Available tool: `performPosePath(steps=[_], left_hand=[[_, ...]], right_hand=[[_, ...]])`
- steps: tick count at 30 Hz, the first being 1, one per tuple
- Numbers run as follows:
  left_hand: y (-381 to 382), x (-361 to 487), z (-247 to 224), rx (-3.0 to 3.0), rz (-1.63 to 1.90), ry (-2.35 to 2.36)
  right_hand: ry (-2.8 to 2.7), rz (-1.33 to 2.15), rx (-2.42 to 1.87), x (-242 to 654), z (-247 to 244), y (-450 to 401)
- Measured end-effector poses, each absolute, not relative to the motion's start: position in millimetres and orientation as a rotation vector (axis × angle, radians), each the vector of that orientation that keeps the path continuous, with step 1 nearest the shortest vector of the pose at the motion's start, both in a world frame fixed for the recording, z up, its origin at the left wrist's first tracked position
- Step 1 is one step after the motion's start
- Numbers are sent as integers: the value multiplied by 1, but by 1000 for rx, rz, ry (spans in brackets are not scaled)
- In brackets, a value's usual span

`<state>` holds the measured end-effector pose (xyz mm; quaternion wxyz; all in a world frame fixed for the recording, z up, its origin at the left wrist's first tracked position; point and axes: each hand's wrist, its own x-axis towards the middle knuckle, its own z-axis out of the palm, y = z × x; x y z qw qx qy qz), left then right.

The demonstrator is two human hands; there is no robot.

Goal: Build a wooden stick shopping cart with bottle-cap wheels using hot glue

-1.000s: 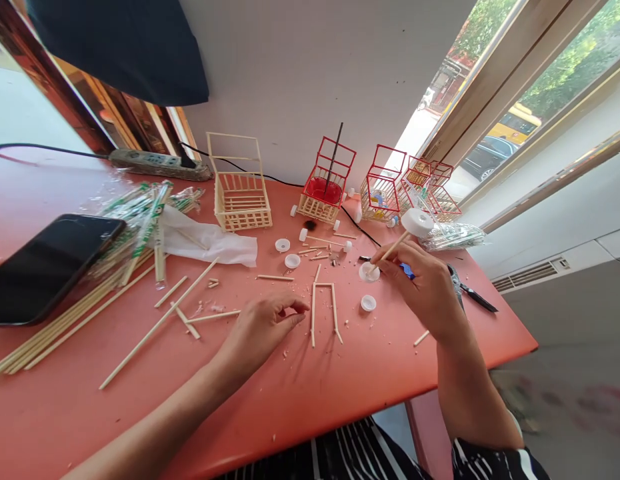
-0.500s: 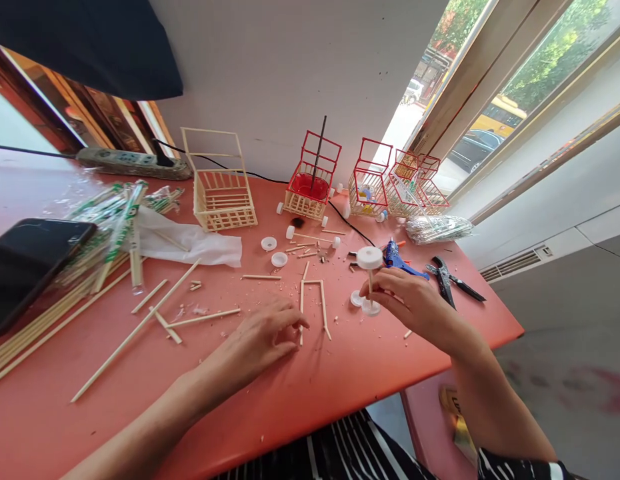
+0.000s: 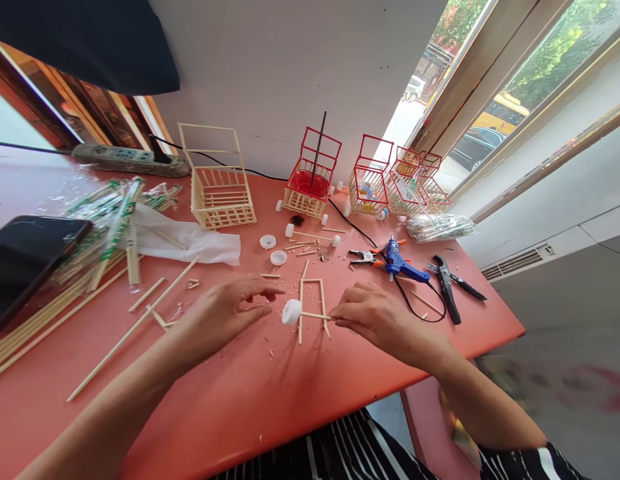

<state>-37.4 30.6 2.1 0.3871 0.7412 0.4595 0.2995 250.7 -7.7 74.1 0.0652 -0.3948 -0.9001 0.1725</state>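
Observation:
My right hand [image 3: 371, 317] pinches a thin wooden stick [image 3: 314, 316] near its right end. A white bottle cap [image 3: 291, 312] is fixed on the stick's left end; the other end is hidden by my fingers. The stick lies level across the view over a small frame of wooden sticks [image 3: 313, 281] on the table. My left hand [image 3: 240, 303] is to the left of the cap with thumb and fingers apart, touching nothing I can see. Behind the hands, two loose white caps [image 3: 279, 258] lie on the table beside a stick axle with two cap wheels [image 3: 313, 236].
Across the red table [image 3: 230, 407] lie a blue glue gun [image 3: 404, 262], pliers [image 3: 364, 257], black-handled cutters [image 3: 447, 293] and a phone [image 3: 33, 263]. Stick carts [image 3: 223, 197] line the wall. Wrapped chopsticks [image 3: 117, 230] and a long stick [image 3: 133, 330] are at left.
My right hand has moved left and tipped the stick from upright to level, its cap now pointing left. My left hand has lifted and shifted left, off the small stick frame.

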Motion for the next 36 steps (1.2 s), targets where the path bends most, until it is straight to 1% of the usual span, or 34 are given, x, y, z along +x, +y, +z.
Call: performPosePath(steps=[4, 10, 17, 26, 30, 36], left_hand=[[31, -39, 16, 1897, 954, 1241], [20, -30, 31, 2049, 1072, 1071], [23, -35, 34, 2051, 1038, 1159], [37, -37, 19, 1961, 870, 1378], [27, -34, 32, 2019, 871, 1320], [4, -28, 48, 2414, 939, 1034]], right_hand=[[-2866, 347, -1212, 243, 74, -9], [-2937, 313, -1233, 235, 78, -12], [-2990, 255, -1257, 231, 81, -17], [-3064, 227, -1294, 226, 88, -19], [-3058, 226, -1264, 226, 87, -18], [-3015, 202, -1195, 230, 81, -17]])
